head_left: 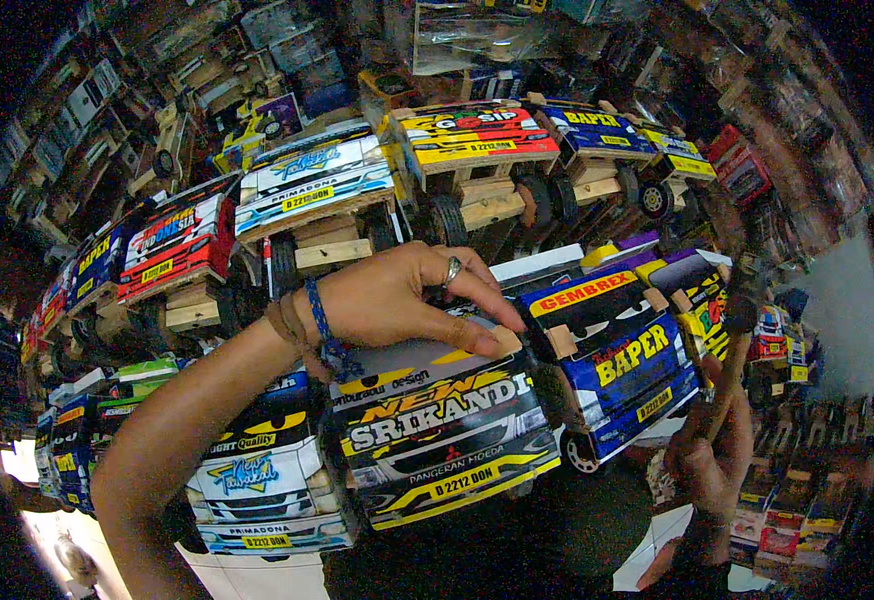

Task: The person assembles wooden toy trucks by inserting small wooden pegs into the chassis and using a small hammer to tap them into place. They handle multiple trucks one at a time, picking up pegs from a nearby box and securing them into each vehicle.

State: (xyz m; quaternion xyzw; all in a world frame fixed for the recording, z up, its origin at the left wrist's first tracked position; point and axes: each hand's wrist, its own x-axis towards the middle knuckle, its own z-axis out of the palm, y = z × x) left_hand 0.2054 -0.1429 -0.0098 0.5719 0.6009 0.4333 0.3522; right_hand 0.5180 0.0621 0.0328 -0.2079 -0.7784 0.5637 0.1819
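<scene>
A: Where does the left grip sit?

B: Over the top edge of the black toy truck, at the front and middle. Thumb and forefinger are closed on a small wooden tab at the truck's upper right corner.

A: And the right grip?

B: It's wrapped around the wooden handle of a hammer, dark head pointing up, just right of the blue toy truck.

A: Does that blue one touch the black one?

B: I can't tell; they stand side by side, very near. The blue one has wooden tabs at its upper corners too.

A: What's on the black truck's other side?

B: A white toy truck, partly under the left forearm. Behind runs another row, including a red truck and a red-and-yellow truck.

A: Anything on the left arm?

B: A blue braided band at the wrist, and a ring on one finger.
</scene>
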